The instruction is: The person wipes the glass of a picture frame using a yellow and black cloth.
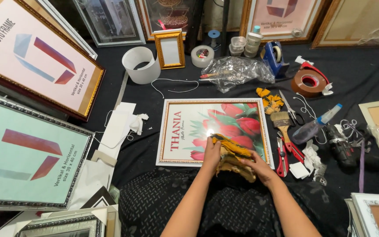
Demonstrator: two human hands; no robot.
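A white-and-gold picture frame (172, 131) with a red tulip print lies flat on the black cloth in front of me. Both hands hold a crumpled yellow rag (233, 151) on the frame's glass, near its lower right part. My left hand (211, 156) grips the rag's left side. My right hand (259, 169) clasps its right end at the frame's lower right corner. A bright glare spot shows on the glass just left of the rag.
Right of the frame lie a paintbrush (283, 120), scissors (290, 109), red pliers (282, 158), a spray bottle (314, 125), brown tape roll (310, 82) and a black drill (345, 147). Large framed prints (27, 153) crowd the left. A white cylinder (140, 65), small gold frame (170, 49) and plastic bag (237, 72) sit behind.
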